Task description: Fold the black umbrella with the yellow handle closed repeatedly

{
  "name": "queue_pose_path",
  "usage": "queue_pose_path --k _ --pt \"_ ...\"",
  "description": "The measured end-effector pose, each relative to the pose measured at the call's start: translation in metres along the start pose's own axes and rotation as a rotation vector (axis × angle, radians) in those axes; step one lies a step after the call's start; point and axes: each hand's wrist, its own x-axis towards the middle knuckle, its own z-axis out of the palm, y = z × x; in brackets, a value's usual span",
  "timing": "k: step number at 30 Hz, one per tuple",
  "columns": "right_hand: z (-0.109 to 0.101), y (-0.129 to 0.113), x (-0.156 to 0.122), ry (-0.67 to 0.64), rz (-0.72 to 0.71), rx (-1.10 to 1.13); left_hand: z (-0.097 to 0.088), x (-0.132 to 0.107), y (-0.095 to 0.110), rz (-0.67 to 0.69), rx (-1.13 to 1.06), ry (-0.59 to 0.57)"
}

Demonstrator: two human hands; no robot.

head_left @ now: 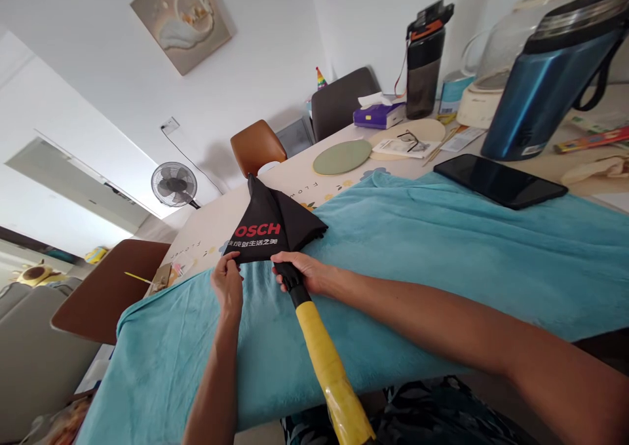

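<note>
A folded black umbrella (275, 225) with red and white lettering lies on a teal towel (442, 248) spread over the table. Its yellow handle (327, 360) points toward me past the table edge. My left hand (227, 281) pinches the lower edge of the black fabric, fingers closed on it. My right hand (302, 271) is wrapped around the black shaft just above the yellow handle.
On the table behind the towel are a black phone (498, 181), a blue jug (545, 78), a dark bottle (425, 61), a tissue box (378, 114), glasses on paper (410, 143) and a green round mat (343, 156). Brown chairs (105, 288) stand at the left. A fan (173, 184) stands by the wall.
</note>
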Motion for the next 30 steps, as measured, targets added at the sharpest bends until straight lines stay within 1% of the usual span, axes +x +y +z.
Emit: queue_pose_path --k 6,11,19,21,24,26,28,30 --pt "-0.001 0.001 0.002 -0.004 0.004 0.009 -0.003 -0.004 0.000 -0.038 -0.110 0.064" --pt "0.001 0.001 0.000 0.000 -0.024 -0.023 -0.004 -0.004 0.001 -0.026 -0.165 0.160" --pt "0.003 0.000 -0.002 0.047 0.006 -0.059 -0.011 -0.001 0.002 -0.089 -0.288 0.208" --pt "0.004 0.001 -0.002 0.070 0.009 -0.054 -0.013 -0.001 0.001 -0.090 -0.290 0.218" --pt "0.006 0.003 -0.001 0.092 -0.008 -0.029 -0.013 0.000 -0.001 -0.046 -0.223 0.235" --pt "0.008 0.004 -0.001 0.121 -0.001 -0.057 -0.014 0.000 -0.003 -0.012 -0.154 0.256" --pt "0.009 0.004 -0.002 0.169 0.009 -0.116 -0.016 0.000 -0.004 0.032 -0.039 0.265" --pt "0.010 0.001 -0.003 0.192 0.009 -0.158 -0.020 0.000 -0.004 0.136 0.148 0.260"
